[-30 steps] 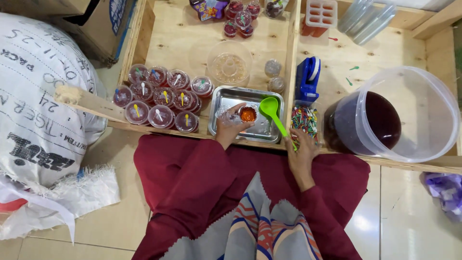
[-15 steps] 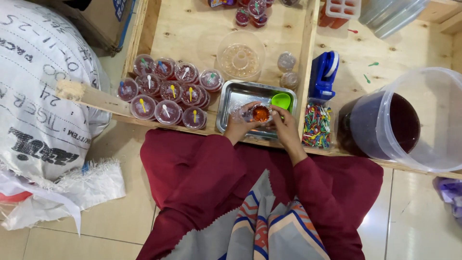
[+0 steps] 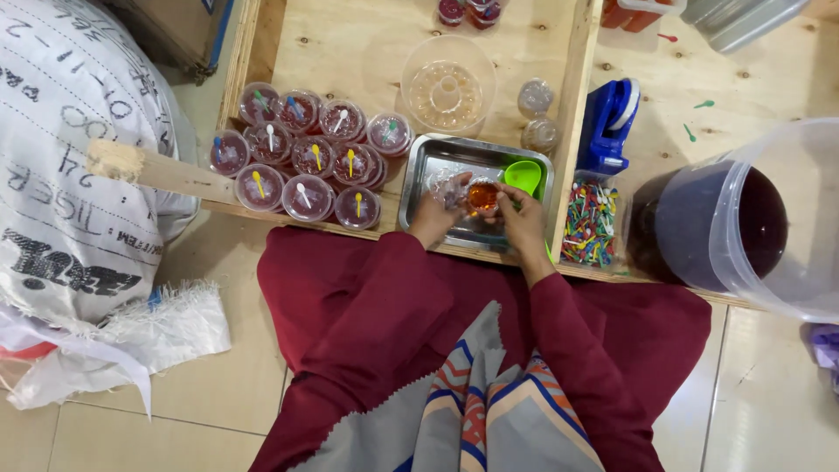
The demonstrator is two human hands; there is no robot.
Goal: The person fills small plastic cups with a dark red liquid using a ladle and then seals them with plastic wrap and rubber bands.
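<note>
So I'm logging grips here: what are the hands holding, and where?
Both hands, left and right, hold a small orange-filled cup by its sides, over the metal tray.

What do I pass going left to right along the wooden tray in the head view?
White printed sack → cluster of lidded red cups → metal tray with both hands on a small cup → blue dispenser → box of coloured picks → clear bucket of dark liquid.
</note>
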